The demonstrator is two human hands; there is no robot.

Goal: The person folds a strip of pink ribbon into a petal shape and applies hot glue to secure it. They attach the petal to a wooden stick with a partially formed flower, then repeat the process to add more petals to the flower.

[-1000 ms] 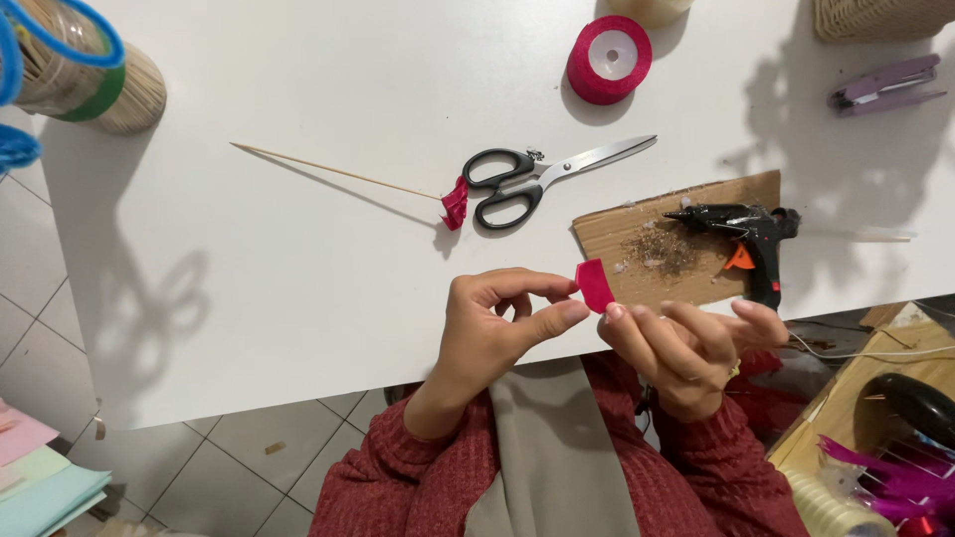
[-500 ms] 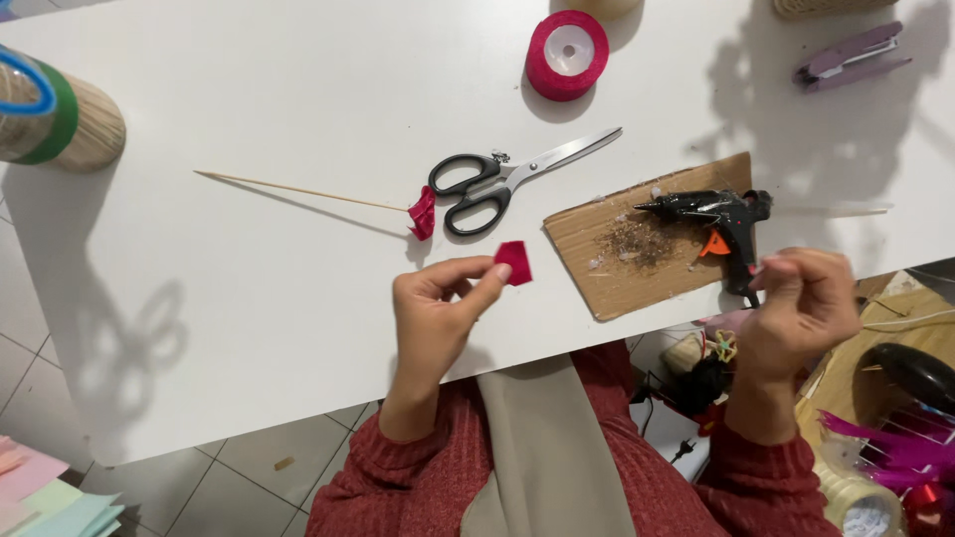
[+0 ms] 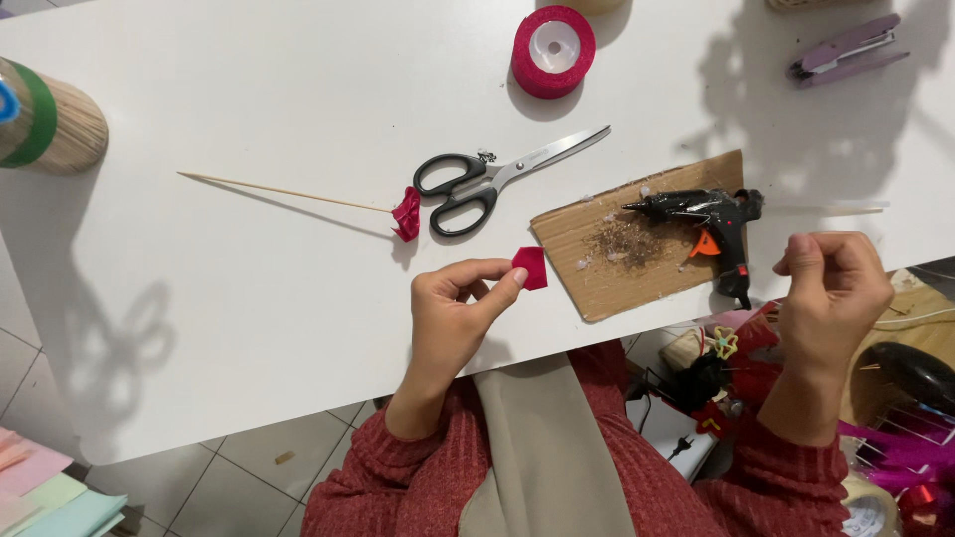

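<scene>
My left hand [image 3: 458, 303] pinches a small folded piece of red ribbon [image 3: 531, 268] between thumb and forefinger, just above the white table [image 3: 249, 298]. My right hand [image 3: 834, 288] hovers at the table's right edge with its fingers curled shut, close to the handle of the black glue gun [image 3: 708, 221]; nothing shows in it. The glue gun lies on a cardboard scrap [image 3: 617, 249]. A thin wooden skewer [image 3: 284, 190] with a red ribbon bud [image 3: 407, 215] at its tip lies left of the black-handled scissors [image 3: 487, 181].
A red ribbon spool [image 3: 553, 38] stands at the back, a purple stapler [image 3: 846, 50] at the back right. A bundle of sticks with a green band [image 3: 45, 124] sits at the left edge. A box of craft bits [image 3: 895, 418] is beside my right knee.
My hands have parted: the right one let go of the red piece and moved right toward the glue gun. The left hand keeps the piece.
</scene>
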